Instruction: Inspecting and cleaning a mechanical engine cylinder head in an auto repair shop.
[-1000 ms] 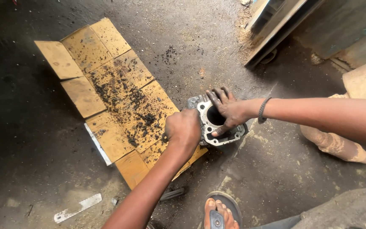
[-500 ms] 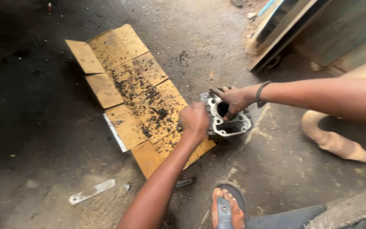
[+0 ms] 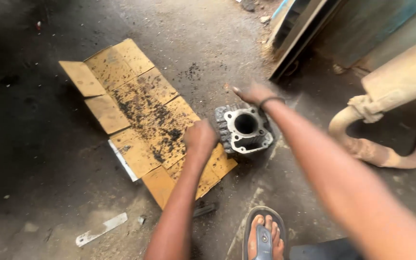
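Two bare hands hovered over a grey finned metal engine cylinder (image 3: 243,129) that stood on the dirty concrete floor (image 3: 34,192), its left side at the right edge of a flattened, oil-spotted brown cardboard sheet (image 3: 136,110); the left hand (image 3: 200,137), clenched in a fist, sat just beside it; the right hand (image 3: 252,93), released and empty, hung past its far edge; open floor lay left of the cardboard.

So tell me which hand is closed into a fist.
The left hand, over the edge of the flattened cardboard beside the metal engine cylinder. The right hand, beyond the cylinder, has its fingers stretched out instead.
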